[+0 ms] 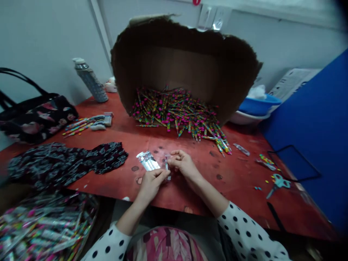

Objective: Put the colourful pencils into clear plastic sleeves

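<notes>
My left hand (152, 184) and my right hand (185, 166) meet above the red table, fingers pinched. Between them is a small clear plastic sleeve (168, 166); whether anything is inside it I cannot make out. The left thumb and forefinger grip its lower part, while the right fingertips hold its upper part. Just left of the sleeve, beyond my left hand, lies a stack of shiny silver-and-white packets (148, 161). Farther back, a big torn cardboard box (187, 69) lies with its opening toward me, holding a heap of colourful beaded pencils with pink tips (174, 108).
On the left are a dark patterned cloth (70, 161), a floral handbag (40, 117), a bottle (91, 79) and several loose pencils (80, 125). Scissors (278, 183), a black wire frame (306, 161) and blue basin (258, 105) are right. A bin of wrapped pieces (46, 232) stands lower left.
</notes>
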{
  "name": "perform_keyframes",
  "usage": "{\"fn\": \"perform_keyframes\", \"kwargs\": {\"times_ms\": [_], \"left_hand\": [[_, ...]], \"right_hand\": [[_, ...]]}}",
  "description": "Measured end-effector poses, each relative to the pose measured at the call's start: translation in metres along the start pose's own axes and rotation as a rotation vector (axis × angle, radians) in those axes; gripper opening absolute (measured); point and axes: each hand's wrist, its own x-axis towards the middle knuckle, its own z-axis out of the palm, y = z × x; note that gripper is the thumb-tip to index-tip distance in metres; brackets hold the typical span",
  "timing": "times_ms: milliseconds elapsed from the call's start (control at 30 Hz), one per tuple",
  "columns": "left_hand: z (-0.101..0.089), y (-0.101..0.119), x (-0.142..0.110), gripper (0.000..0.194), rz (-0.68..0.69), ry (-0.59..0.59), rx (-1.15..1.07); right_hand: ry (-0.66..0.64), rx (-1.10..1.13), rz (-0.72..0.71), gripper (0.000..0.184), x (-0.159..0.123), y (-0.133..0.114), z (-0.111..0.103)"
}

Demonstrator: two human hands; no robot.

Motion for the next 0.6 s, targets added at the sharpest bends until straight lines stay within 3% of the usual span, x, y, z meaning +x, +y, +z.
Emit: {"fn": "perform_keyframes", "kwargs": {"times_ms": [100, 167, 333, 400, 500, 600], "left_hand": [[0.001, -0.002, 0.003, 0.027, -0.061, 0.0, 0.005], [0.0, -0.002, 0.001, 0.027, -0.15, 0.044, -0.064], [-0.006, -0.003, -0.007, 0.029, -0.295, 0.2, -0.267], [-0.007, -0.006, -0.008, 0.028, -0.276, 0.232, -0.306], [-0.008, -0.012, -0.007, 0.027, -0.25, 0.24, -0.364], [-0.006, -0.015, -0.006, 0.025, -0.241, 0.246, -0.428]], "right_hand": [[0.053, -0.478, -0.076, 0.023, 0.018, -0.004, -0.019], [0.199, -0.789, -0.123, 0.022, 0.038, -0.015, -0.046], [0.589, -1.005, -0.048, 0.054, 0.099, -0.051, -0.133], [0.643, -1.067, 0.009, 0.066, 0.119, -0.056, -0.154], [0.6, -1.152, 0.036, 0.071, 0.138, -0.051, -0.156], [0.494, -1.211, 0.003, 0.063, 0.137, -0.035, -0.133]]}}
